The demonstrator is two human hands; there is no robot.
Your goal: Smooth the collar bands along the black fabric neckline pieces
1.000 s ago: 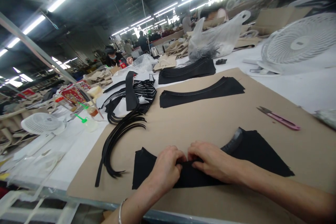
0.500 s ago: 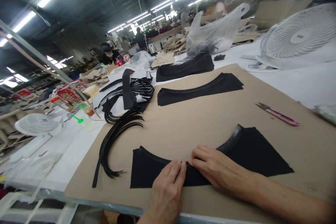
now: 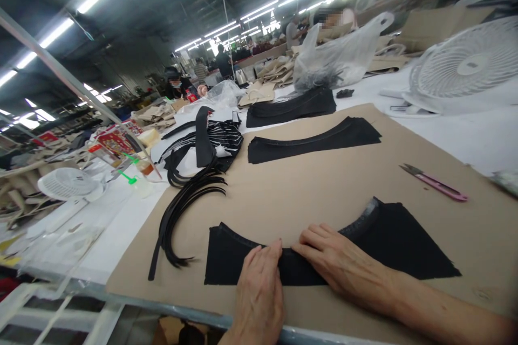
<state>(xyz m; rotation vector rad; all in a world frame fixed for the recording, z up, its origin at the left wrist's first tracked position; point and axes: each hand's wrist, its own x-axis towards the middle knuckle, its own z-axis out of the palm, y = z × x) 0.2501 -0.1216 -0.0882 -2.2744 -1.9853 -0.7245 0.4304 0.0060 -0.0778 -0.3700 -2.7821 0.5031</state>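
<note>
A black fabric piece (image 3: 413, 245) with a curved upper edge lies flat on the tan board (image 3: 307, 194) in front of me. A narrow band runs along that curve, greyish at its right end. Fingers together, my left hand (image 3: 261, 288) presses on the edge left of the middle. Just right of it, my right hand (image 3: 342, 259) has its fingers bent and closed at the same edge. The fingertips of both hands are close to each other, and the cloth under my palms is hidden.
Pink-handled thread snips (image 3: 437, 183) lie on the right. Black strips (image 3: 165, 229) curve at the left. Stacked black pieces (image 3: 311, 141) sit behind, with a plastic bag (image 3: 343, 54) and a white fan (image 3: 465, 62) farther back. Green-tipped bottles (image 3: 140, 187) stand far left.
The view has shifted a little, so the table things appear slightly farther right. My left fingertips have moved slightly along the edge, away from my right fingertips. The black piece stays flat.
</note>
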